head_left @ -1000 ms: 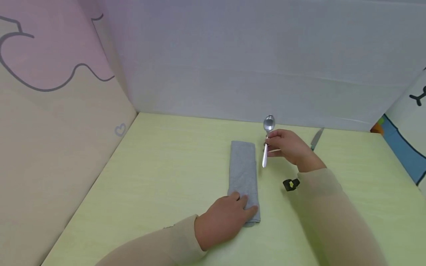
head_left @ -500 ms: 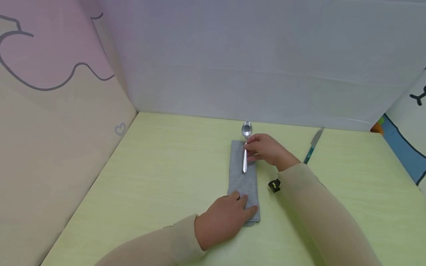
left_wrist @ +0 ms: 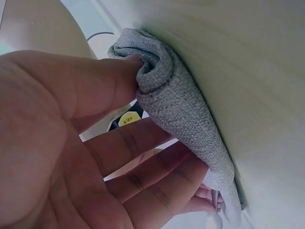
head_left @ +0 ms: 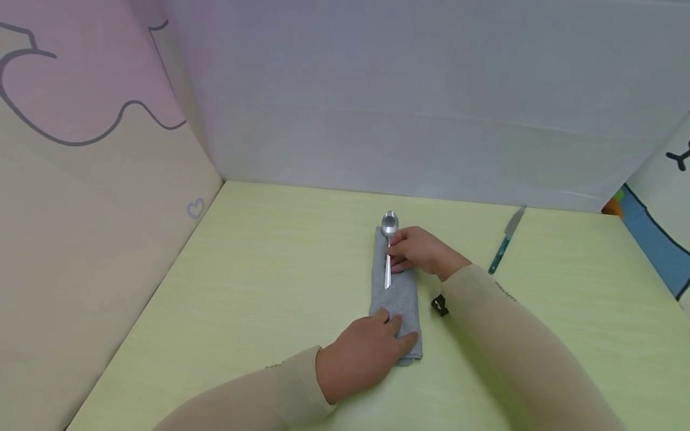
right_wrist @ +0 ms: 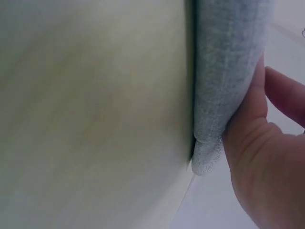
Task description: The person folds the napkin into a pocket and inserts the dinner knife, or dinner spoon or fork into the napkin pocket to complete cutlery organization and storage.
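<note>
A folded grey cloth napkin (head_left: 396, 299) lies lengthwise on the table. My left hand (head_left: 361, 359) rests on its near end. In the left wrist view the fingers (left_wrist: 157, 186) reach out straight against the rolled cloth (left_wrist: 190, 114), and the thumb touches its end. My right hand (head_left: 420, 248) pinches a metal spoon (head_left: 389, 257) by its handle over the napkin's far half, bowl pointing away. The handle's tip meets the napkin's fold; whether it is tucked in I cannot tell. In the right wrist view the hand (right_wrist: 267, 152) is against the cloth and the spoon is hidden.
A knife (head_left: 500, 251) with a green handle lies right of the right hand, blade toward the back. The pale yellow table (head_left: 242, 287) meets a white back wall (head_left: 420, 120) and a patterned left wall (head_left: 108, 209). A small black device (head_left: 439, 305) sits at the right wrist.
My right hand has carried the spoon left from beside the napkin to above it, then lowered it toward me. The knife's handle has come into view. The left hand has stayed put.
</note>
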The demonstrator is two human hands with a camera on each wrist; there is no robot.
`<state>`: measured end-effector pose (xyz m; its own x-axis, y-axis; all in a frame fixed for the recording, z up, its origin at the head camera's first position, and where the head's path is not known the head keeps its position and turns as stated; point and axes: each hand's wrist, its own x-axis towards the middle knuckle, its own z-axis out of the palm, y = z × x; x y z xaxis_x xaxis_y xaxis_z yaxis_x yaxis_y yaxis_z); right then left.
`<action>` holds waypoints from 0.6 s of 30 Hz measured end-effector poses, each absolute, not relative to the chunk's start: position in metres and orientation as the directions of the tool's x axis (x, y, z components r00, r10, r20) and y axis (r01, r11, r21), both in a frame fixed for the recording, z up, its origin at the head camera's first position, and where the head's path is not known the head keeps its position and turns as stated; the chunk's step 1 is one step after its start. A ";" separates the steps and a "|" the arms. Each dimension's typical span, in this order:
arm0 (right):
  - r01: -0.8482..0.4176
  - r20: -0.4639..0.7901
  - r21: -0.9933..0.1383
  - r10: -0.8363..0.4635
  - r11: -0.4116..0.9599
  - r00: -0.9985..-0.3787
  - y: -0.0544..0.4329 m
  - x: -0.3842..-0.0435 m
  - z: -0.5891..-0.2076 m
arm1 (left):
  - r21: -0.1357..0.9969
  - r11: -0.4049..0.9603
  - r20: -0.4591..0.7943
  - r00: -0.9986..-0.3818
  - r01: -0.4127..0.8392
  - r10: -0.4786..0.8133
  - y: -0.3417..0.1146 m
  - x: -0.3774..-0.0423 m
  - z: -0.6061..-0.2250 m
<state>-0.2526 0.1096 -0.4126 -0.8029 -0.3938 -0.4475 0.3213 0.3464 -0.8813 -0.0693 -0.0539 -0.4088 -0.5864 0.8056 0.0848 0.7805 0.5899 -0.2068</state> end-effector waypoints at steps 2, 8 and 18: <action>0.337 -0.464 -0.873 -0.391 0.353 -0.794 0.108 -0.252 -0.412 | -0.211 0.591 0.093 -0.586 0.779 0.805 -0.055 -0.069 -0.408; 0.370 -0.507 -0.846 -0.362 0.384 -0.783 0.109 -0.247 -0.408 | -0.201 0.590 0.082 -0.587 0.782 0.805 -0.055 -0.070 -0.407; 0.391 -0.547 -0.782 -0.235 0.485 -0.803 0.107 -0.245 -0.401 | -0.198 0.587 0.076 -0.585 0.785 0.808 -0.054 -0.070 -0.407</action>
<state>-0.2452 0.1072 -0.4012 -0.8035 -0.2350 -0.5470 0.3907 0.4851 -0.7823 -0.0697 -0.0545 -0.4073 -0.5846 0.8078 0.0756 0.7853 0.5868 -0.1976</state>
